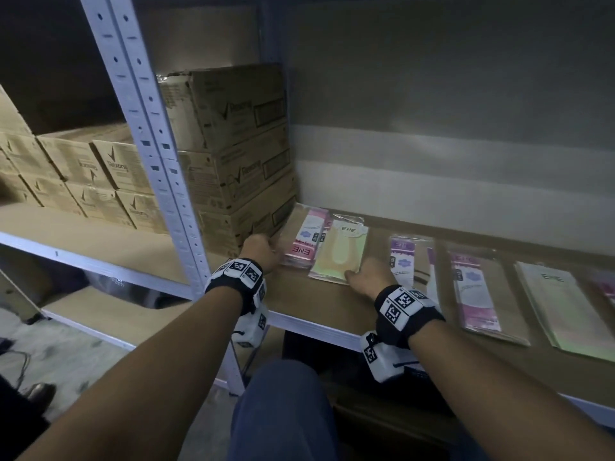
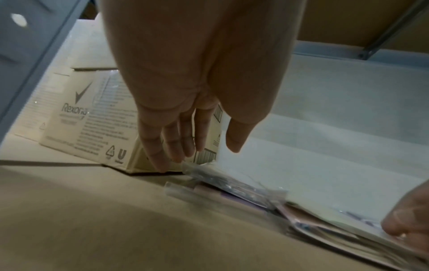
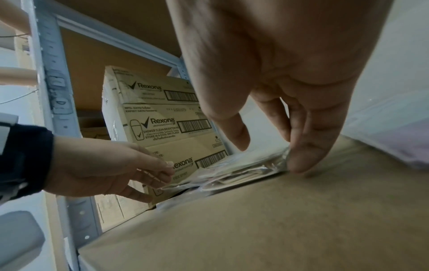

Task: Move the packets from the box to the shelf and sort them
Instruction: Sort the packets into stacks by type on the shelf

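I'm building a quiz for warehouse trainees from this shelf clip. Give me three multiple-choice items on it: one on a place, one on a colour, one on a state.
1. Where do the stacked Rexona cartons stand?
A. at the left end of the shelf, beside the packets
B. on the floor
C. on top of the packets

2. What colour is the packet under the right hand?
A. blue
B. pale yellow
C. black

3. What is the left hand doing?
A. hanging idle away from the shelf
B. lifting a carton
C. touching the edge of the pink packet pile

Answers:
1 A: the Rexona cartons stand on the shelf left of the packets.
2 B: the right hand rests on the near end of the pale yellow packet.
3 C: the left hand has its fingers at the pink packet pile.
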